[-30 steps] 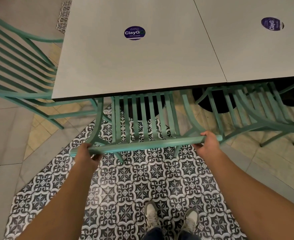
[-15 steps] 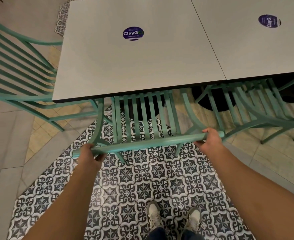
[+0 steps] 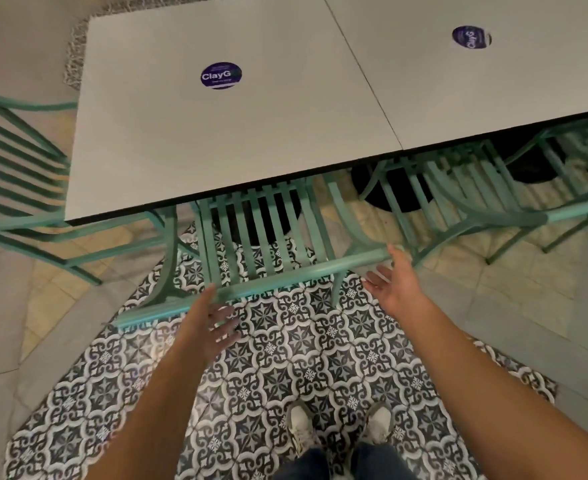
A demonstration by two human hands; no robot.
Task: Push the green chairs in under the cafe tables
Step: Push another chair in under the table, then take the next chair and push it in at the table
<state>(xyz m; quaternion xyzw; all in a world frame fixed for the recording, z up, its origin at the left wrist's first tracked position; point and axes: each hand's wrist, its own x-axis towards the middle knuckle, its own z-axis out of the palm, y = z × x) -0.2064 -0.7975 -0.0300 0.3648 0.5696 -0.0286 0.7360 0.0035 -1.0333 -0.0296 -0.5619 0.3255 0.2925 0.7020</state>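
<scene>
A green slatted chair (image 3: 261, 237) stands in front of me with its seat under the white cafe table (image 3: 216, 133); only its backrest and top rail stick out. My left hand (image 3: 212, 320) hovers just below the top rail, fingers spread, holding nothing. My right hand (image 3: 394, 285) is off the rail's right end, palm up and fingers straight. A second green chair (image 3: 472, 192) sits under the adjoining white table (image 3: 493, 81) on the right. A third green chair (image 3: 18, 188) stands at the left side of the table.
Patterned black-and-white tiles (image 3: 285, 358) lie underfoot, with plain beige floor around them. Round black table bases (image 3: 261, 220) stand under the tabletops. My two shoes (image 3: 337, 431) are near the bottom edge. A round purple sticker (image 3: 221, 75) marks each tabletop.
Both hands have let go of the chair's top rail and opened. The left hand has shifted right along the rail. The view has turned a little left.
</scene>
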